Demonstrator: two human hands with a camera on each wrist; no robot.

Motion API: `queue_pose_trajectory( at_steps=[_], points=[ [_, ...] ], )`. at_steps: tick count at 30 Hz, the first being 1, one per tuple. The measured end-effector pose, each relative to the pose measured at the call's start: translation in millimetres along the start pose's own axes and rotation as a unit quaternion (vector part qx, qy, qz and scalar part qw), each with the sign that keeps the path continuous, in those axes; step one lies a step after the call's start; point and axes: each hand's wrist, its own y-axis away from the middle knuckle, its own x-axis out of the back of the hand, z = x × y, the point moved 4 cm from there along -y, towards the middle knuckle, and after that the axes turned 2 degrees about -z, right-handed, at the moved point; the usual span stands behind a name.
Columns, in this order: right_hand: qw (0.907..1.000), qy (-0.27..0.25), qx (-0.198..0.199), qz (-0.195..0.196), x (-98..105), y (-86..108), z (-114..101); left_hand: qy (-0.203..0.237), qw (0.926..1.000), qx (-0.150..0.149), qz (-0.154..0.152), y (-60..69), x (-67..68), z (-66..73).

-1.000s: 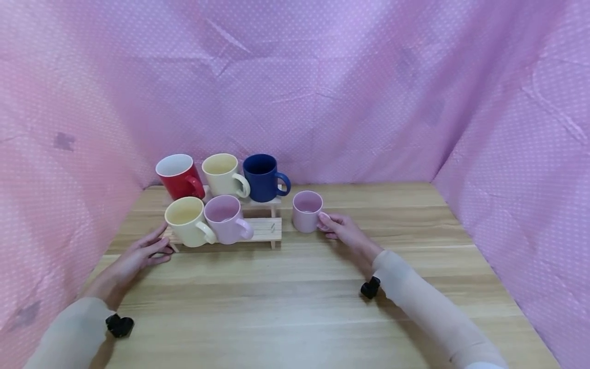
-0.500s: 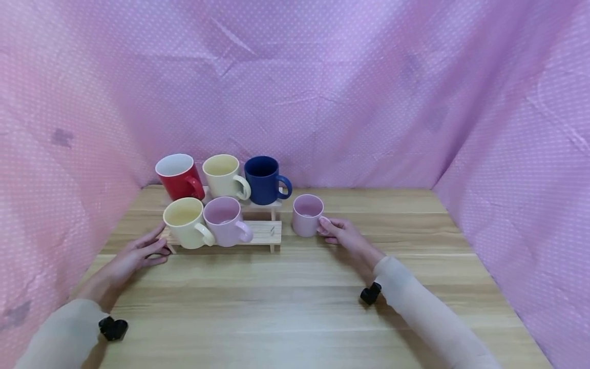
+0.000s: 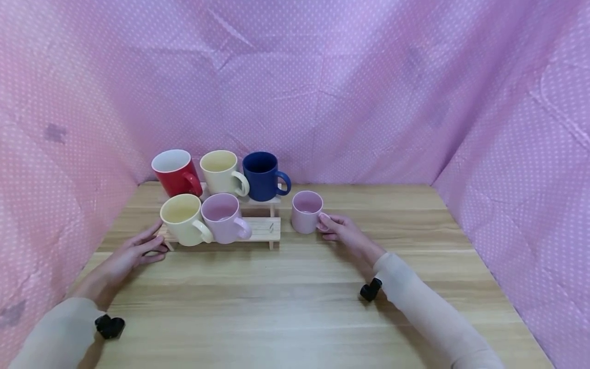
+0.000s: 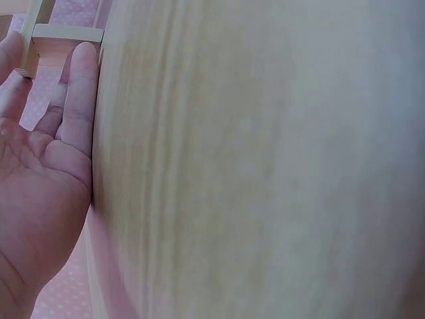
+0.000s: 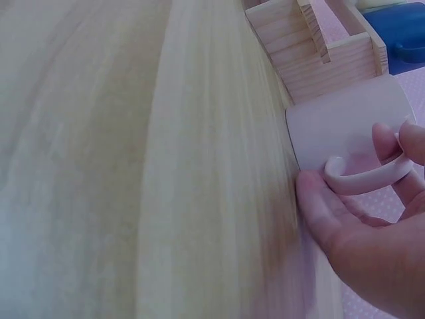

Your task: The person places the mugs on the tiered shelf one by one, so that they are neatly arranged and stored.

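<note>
My right hand (image 3: 343, 233) pinches the handle of a pink mug (image 3: 305, 218), which stands upright on the table just right of a two-tier wooden rack (image 3: 260, 229). In the right wrist view the thumb and fingers close on that handle, with one fingertip low beside the mug's base. At the rack's front left corner, my left hand (image 3: 133, 256) holds the end of the lower shelf between thumb and fingers. On this lower tier stand a cream mug (image 3: 184, 225) and a second pink mug (image 3: 222, 223), side by side, handles toward the right.
The upper tier carries a red mug (image 3: 177, 177) with a white inside, another cream mug (image 3: 220, 177) and a dark blue mug (image 3: 260, 179). Pink dotted cloth (image 3: 350, 102) hangs behind and at both sides of the wooden table (image 3: 258, 302).
The head view shifts slightly. Both hands keep their hold, and the mugs and rack show no clear movement.
</note>
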Motion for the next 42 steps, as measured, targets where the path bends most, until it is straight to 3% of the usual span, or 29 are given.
queue_pose_trajectory(
  at_steps=[7, 16, 20, 27, 33, 42],
  points=[
    [0.9987, -0.05, -0.006, -0.004, -1.2, 3.3, -4.6, 0.007, 1.0, 0.001, -0.005, -1.1, -0.4, 2.3],
    [0.9991, -0.04, -0.014, 0.008, -5.5, 14.9, -18.6, -0.017, 0.9998, 0.014, -0.004, 0.2, 0.1, 4.9],
    [0.9989, -0.045, -0.009, -0.013, -11.3, 25.3, -31.7, -0.025, 0.9994, 0.022, -0.002, 0.9, 0.7, 6.1],
    [0.9967, -0.059, 0.011, -0.055, -22.4, 41.7, -57.4, -0.01, 0.9999, 0.009, -0.005, -0.1, 0.3, 4.4],
    [0.9935, -0.068, 0.024, -0.088, -41.4, 43.8, -69.5, -0.011, 0.9999, 0.004, -0.004, -0.1, 0.7, 4.6],
    [0.9915, -0.066, 0.033, -0.106, -63.4, 36.5, -68.9, -0.005, 1.0, 0.002, -0.008, -1.4, 1.0, 2.2]
  ],
)
